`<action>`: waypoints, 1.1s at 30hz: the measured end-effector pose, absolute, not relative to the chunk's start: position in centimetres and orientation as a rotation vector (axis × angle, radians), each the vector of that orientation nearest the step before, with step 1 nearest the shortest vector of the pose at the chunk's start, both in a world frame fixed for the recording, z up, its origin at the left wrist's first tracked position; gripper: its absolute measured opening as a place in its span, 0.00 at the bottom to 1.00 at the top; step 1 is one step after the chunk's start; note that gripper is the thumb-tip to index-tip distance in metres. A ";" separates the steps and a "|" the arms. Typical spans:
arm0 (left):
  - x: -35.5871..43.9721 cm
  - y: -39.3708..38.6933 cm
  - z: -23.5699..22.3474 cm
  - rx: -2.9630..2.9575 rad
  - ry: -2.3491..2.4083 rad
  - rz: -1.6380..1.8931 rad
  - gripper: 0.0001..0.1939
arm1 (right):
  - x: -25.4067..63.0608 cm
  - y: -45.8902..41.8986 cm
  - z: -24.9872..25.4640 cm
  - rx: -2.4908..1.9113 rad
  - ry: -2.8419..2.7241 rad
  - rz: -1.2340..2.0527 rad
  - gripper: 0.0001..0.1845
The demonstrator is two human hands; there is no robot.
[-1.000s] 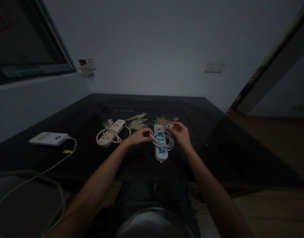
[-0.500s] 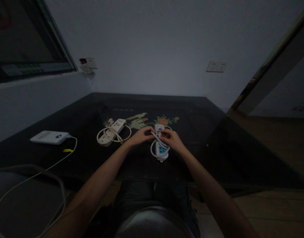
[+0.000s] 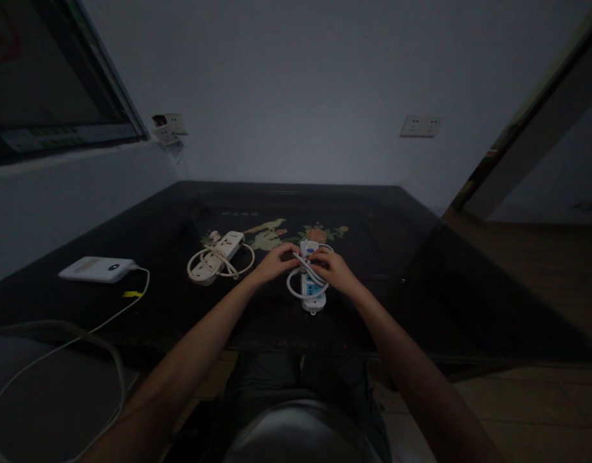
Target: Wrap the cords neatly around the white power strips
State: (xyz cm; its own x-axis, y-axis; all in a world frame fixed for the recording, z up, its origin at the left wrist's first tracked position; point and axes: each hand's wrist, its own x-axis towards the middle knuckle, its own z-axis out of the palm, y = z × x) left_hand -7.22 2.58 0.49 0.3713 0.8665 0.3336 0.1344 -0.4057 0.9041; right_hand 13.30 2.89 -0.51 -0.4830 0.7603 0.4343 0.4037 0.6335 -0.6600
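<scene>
A white power strip with blue sockets (image 3: 314,302) lies lengthwise on the dark table, its near end toward me. Its white cord (image 3: 293,287) is looped over and around the strip. My left hand (image 3: 277,262) pinches the cord from the left, above the strip's middle. From the right, my right hand (image 3: 335,270) also has its fingers closed on the cord, close to the left fingertips. Parts of the strip are hidden under the cord and fingers. To the left rests a second, cream power strip (image 3: 234,240) with its own cord wound about it.
A white power bank (image 3: 97,269) with a plugged-in cable (image 3: 113,317) lies at the table's left, near a yellow tag (image 3: 132,294). The black table (image 3: 373,218) bears a flower and bird picture. Wall sockets (image 3: 420,126) are on the wall behind.
The cord loop at the strip's near end has shifted slightly left and up, showing more of that end. Both hands stay on the cord, almost in place.
</scene>
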 end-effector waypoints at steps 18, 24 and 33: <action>-6.9 2.2 0.4 1.438 0.778 1.069 0.16 | 13.5 2.7 0.2 -0.727 -2.184 0.765 0.11; -7.2 2.6 0.1 1.428 0.818 1.057 0.13 | 14.1 0.9 2.3 -0.792 -1.996 0.493 0.15; -7.3 2.6 0.4 1.520 0.856 1.072 0.12 | 11.1 -2.8 3.1 -0.464 -2.498 0.025 0.19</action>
State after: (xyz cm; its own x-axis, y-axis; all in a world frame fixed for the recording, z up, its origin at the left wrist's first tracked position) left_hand -7.28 2.61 0.36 0.3455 0.9178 0.1957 -0.0126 -0.2040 0.9789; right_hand 11.15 -2.83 3.11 -0.7639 0.3330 0.5528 0.3220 0.9390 -0.1208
